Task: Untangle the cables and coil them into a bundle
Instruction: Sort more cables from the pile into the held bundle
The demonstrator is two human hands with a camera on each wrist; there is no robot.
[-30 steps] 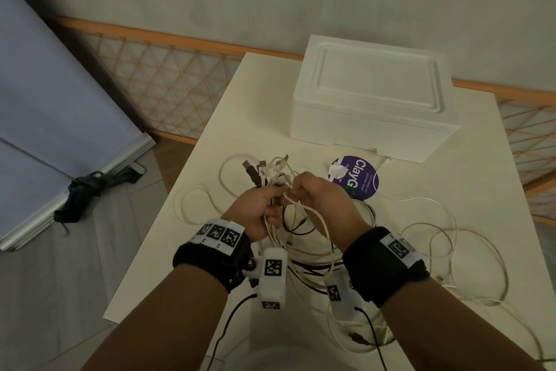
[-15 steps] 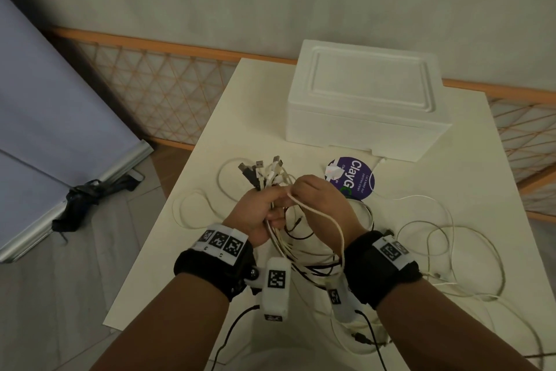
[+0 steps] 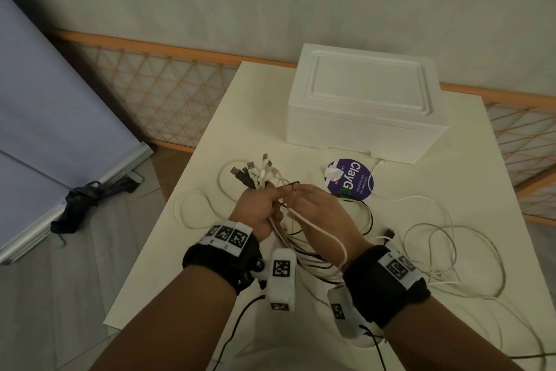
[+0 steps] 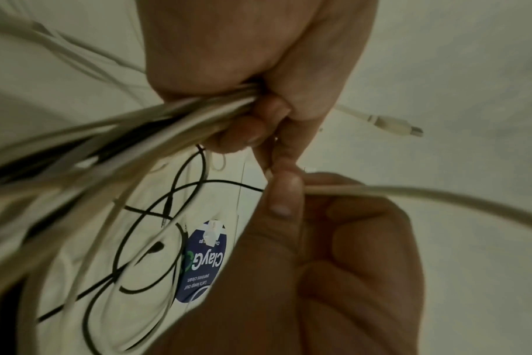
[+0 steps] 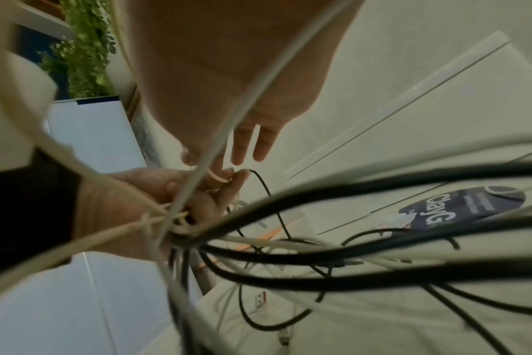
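My left hand (image 3: 269,200) grips a bundle of white and black cables (image 3: 282,238), and several plug ends (image 3: 255,172) stick up out of the fist. The fist around the bundle (image 4: 155,120) also shows in the left wrist view. My right hand (image 3: 296,191) is right beside it and pinches one white cable (image 3: 328,235), which loops back over that hand to the wrist. In the left wrist view the right thumb (image 4: 284,192) presses this white cable (image 4: 425,193). A thin black cable (image 3: 288,184) arches between the hands. Black strands (image 5: 349,254) hang from the left hand (image 5: 143,199).
A white foam box (image 3: 361,99) stands at the back of the white table (image 3: 496,190), with a round purple label (image 3: 353,181) in front of it. Loose white cable loops (image 3: 451,238) lie at the right. The table's left edge (image 3: 168,220) drops to the floor.
The right hand has drawn the white cable a little away from the bundle, so the hands stand slightly apart and a thin black loop shows between them. The left hand keeps its grip.
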